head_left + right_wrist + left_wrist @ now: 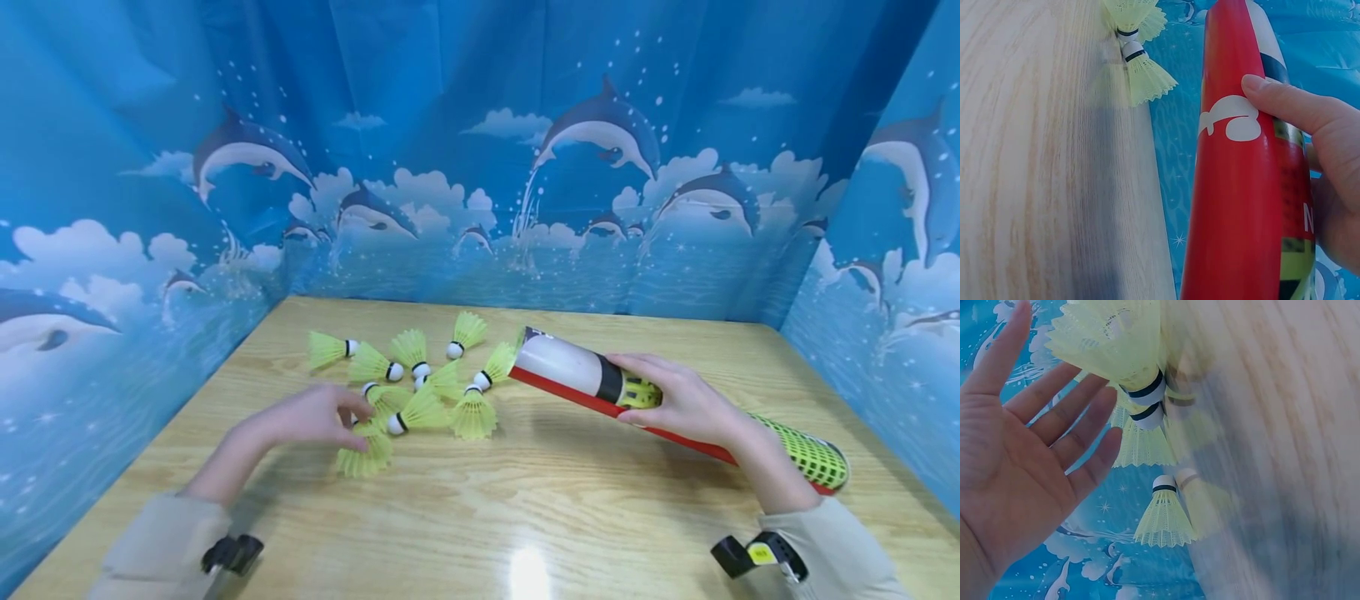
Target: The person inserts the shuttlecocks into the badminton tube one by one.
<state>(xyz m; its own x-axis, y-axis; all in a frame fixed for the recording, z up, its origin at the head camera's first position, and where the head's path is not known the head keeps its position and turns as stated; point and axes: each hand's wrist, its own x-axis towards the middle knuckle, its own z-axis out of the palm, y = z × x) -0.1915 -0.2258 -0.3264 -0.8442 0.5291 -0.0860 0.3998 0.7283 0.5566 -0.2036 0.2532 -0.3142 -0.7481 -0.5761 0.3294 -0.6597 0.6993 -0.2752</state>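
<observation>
Beige sleeve covers your left forearm, at far left of the shuttlecock tube. Next, also left of the tube, comes your left hand; its fingers are loosely parted and hold nothing. They are at the nearest yellow shuttlecock, but I cannot tell if they touch it. Other yellow shuttlecocks lie in a loose group on the wooden table, left of the tube. The tube itself slants, its left end toward this group. Your right hand grips it around the middle, thumb on the near side. Behind the tube and further right hangs the dolphin-print curtain.
</observation>
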